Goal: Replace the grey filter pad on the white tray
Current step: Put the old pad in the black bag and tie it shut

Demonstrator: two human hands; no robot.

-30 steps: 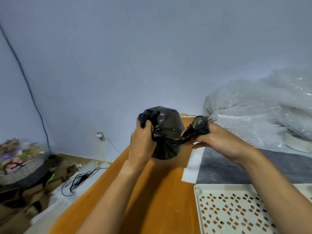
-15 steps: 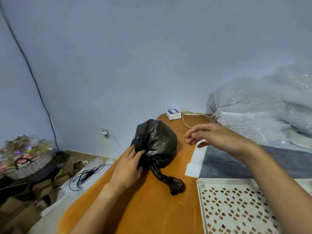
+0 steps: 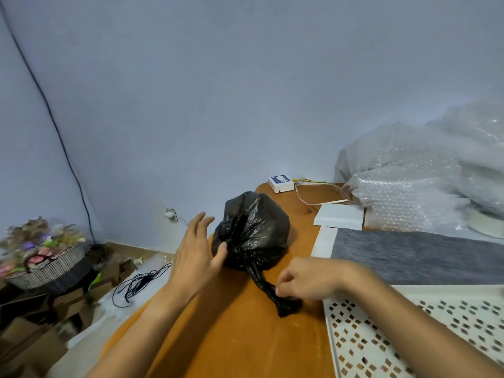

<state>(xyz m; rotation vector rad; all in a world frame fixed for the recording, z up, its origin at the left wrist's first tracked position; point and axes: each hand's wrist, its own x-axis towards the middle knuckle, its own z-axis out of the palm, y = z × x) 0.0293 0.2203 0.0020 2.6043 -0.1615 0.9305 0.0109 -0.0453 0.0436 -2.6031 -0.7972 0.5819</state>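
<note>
A knotted black plastic bag (image 3: pixel 252 230) lies on the orange table (image 3: pixel 234 336). My left hand (image 3: pixel 195 253) is spread open beside the bag's left side, thumb touching the plastic. My right hand (image 3: pixel 306 279) has its fingers curled at the bag's twisted tail (image 3: pixel 275 296); whether it pinches the tail I cannot tell. The white perforated tray (image 3: pixel 403 331) sits at the lower right, bare of any pad. A grey filter pad (image 3: pixel 414 255) lies flat behind it on a white sheet.
Bubble wrap (image 3: pixel 425 173) is piled at the back right. A small white box (image 3: pixel 281 183) with a cable sits at the table's far end, a white envelope (image 3: pixel 339 216) near it. Left of the table, the floor holds a flower basket (image 3: pixel 43 257), cardboard and a black cord (image 3: pixel 139 282).
The bag went from being held up by both hands to lying on the table. My left hand lifted off its side and spread open; my right hand came down to the tail.
</note>
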